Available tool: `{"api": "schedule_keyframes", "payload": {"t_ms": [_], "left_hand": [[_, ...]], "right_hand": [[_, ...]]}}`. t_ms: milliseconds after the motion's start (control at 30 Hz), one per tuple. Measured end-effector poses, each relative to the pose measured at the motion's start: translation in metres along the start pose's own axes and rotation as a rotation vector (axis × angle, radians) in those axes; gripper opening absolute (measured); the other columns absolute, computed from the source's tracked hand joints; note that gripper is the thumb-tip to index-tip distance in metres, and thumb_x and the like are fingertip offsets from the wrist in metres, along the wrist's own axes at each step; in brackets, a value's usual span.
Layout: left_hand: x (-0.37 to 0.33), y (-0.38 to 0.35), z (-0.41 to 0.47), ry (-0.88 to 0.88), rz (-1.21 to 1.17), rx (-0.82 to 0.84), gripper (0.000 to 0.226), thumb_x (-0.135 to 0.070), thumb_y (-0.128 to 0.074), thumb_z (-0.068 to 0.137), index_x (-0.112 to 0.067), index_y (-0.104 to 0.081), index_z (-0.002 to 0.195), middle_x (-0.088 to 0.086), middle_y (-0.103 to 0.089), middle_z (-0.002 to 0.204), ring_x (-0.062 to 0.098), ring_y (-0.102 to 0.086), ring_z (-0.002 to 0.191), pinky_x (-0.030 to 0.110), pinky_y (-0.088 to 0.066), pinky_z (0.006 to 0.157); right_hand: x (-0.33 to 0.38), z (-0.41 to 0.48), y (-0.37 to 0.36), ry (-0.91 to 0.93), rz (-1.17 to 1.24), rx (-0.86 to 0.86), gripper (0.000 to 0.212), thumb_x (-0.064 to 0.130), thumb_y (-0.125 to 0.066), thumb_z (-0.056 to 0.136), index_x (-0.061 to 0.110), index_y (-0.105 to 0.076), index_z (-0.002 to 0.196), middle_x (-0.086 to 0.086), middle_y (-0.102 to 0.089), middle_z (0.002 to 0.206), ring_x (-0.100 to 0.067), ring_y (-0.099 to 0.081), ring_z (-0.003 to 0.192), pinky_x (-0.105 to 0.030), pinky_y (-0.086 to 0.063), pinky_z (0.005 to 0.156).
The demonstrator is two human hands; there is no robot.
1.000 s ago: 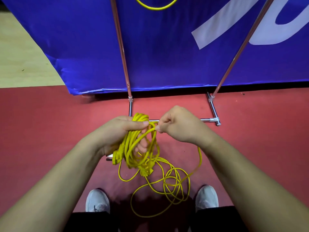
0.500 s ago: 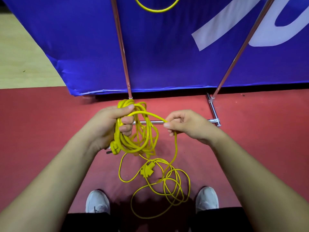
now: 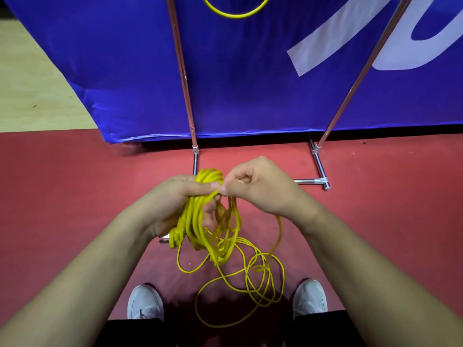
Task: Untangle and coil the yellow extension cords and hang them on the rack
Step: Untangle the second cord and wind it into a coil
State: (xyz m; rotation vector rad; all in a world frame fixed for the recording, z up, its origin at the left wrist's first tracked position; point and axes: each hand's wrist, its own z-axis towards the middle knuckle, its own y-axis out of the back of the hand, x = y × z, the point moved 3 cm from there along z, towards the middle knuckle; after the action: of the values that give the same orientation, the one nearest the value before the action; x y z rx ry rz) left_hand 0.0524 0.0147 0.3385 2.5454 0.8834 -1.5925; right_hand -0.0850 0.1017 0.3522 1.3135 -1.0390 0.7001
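Standing on a red floor (image 3: 75, 196) between two white shoes (image 3: 145, 303), a person faces a blue banner (image 3: 250, 83) behind the thin metal poles of a rack (image 3: 186, 96), where another yellow loop (image 3: 235, 15) hangs at the top edge. The left hand (image 3: 175, 204) is clenched around a bundle of yellow extension cord (image 3: 200, 216) — its coils hang roughly vertically, a plug beside the wrist. The right hand (image 3: 260, 186), fingers curled, pinches a strand at the bundle's top, touching the left thumb — loose loops trail to the floor between the shoes.
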Motion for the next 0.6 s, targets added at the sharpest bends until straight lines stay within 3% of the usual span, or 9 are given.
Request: {"api": "schedule_keyframes", "payload": {"t_ms": [100,200,300,400,500,600], "left_hand": [[-0.011,0.007,-0.002,-0.041,-0.143,-0.021,0.015,-0.022,-0.051,0.084,-0.010,-0.050,0.075,0.002,-0.040,0.048,0.016,-0.040,0.035,0.021,-0.036,0.041],[-0.016,0.015,-0.003,-0.075,-0.170,-0.043,0.016,-0.024,-0.050,0.085,-0.011,-0.049,0.075,0.002,-0.042,0.047,0.016,-0.041,0.036,0.021,-0.036,0.043],[-0.013,0.019,-0.004,-0.066,-0.032,-0.063,0.030,-0.023,-0.055,0.082,0.000,-0.062,0.064,0.013,-0.056,0.052,0.024,-0.056,0.042,0.026,-0.049,0.046],[-0.007,0.020,-0.004,-0.014,-0.025,-0.089,0.030,-0.020,-0.058,0.078,0.007,-0.069,0.071,0.028,-0.068,0.072,0.034,-0.070,0.061,0.037,-0.059,0.057],[-0.003,0.017,-0.002,0.013,-0.053,-0.066,0.035,-0.019,-0.059,0.078,0.012,-0.064,0.092,0.034,-0.068,0.084,0.038,-0.071,0.070,0.041,-0.059,0.061],[-0.001,0.009,-0.002,0.007,-0.034,-0.011,0.025,-0.020,-0.057,0.080,0.005,-0.064,0.083,0.026,-0.068,0.072,0.031,-0.067,0.053,0.033,-0.056,0.050]], "right_hand": [[-0.017,-0.004,0.007,-0.103,0.097,0.118,0.018,0.022,-0.068,0.090,0.009,-0.066,0.079,0.001,-0.054,0.054,-0.010,-0.048,0.052,-0.024,-0.039,0.053],[-0.043,-0.009,0.016,-0.188,0.065,0.129,0.013,0.019,-0.067,0.090,0.008,-0.065,0.085,-0.014,-0.064,0.064,-0.015,-0.057,0.059,-0.025,-0.044,0.062],[-0.050,-0.007,0.027,-0.204,0.299,-0.058,0.005,0.011,-0.066,0.090,0.007,-0.066,0.088,0.000,-0.046,0.052,-0.013,-0.036,0.047,-0.022,-0.029,0.046],[-0.043,-0.005,0.036,-0.154,0.226,-0.120,0.007,0.017,-0.069,0.088,0.014,-0.075,0.085,0.002,-0.035,0.051,-0.015,-0.024,0.050,-0.027,-0.017,0.049],[-0.026,-0.004,0.027,-0.086,0.052,-0.048,0.007,0.015,-0.073,0.085,0.009,-0.077,0.085,0.011,-0.046,0.051,-0.003,-0.034,0.049,-0.020,-0.027,0.049],[-0.010,-0.001,0.011,-0.006,0.010,-0.025,0.009,0.013,-0.074,0.083,0.004,-0.077,0.084,0.010,-0.057,0.060,0.001,-0.042,0.058,-0.019,-0.036,0.055]]}}
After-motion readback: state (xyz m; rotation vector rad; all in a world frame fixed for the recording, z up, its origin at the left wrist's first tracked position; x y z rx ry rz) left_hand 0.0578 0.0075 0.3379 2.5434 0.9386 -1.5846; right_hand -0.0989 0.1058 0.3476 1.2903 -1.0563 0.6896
